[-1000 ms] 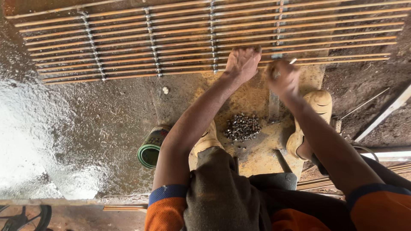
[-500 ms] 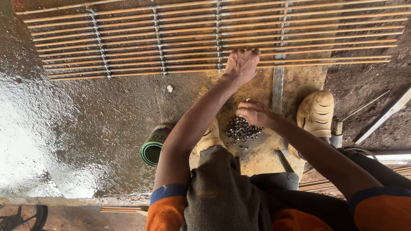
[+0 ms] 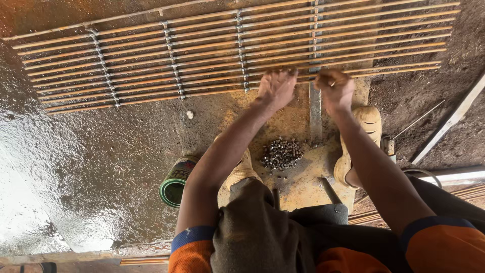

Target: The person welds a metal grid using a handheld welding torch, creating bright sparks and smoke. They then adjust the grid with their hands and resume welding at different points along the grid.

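A long mat of thin bamboo rods point(image 3: 151, 55), bound by several cross rows of metal links, lies across the wet ground ahead. My left hand point(image 3: 276, 88) rests fingers-down on the mat's near edge. My right hand point(image 3: 335, 89) is beside it at the same edge, fingers curled; a small pale piece shows at its knuckles. A flat metal strip point(image 3: 316, 114) runs under the mat between my hands. A heap of small dark metal pieces point(image 3: 281, 153) lies on a yellowish board point(image 3: 303, 182) between my feet.
A green tin can point(image 3: 177, 181) lies on its side left of my left knee. Pale shoes point(image 3: 365, 132) rest on the board. Metal bars and a rod point(image 3: 452, 119) lie at the right. The ground at left point(image 3: 45, 167) is wet and shiny.
My right hand went down to the heap of metal pieces, then came back up to the mat's edge beside my left hand. The left hand stayed on the mat.
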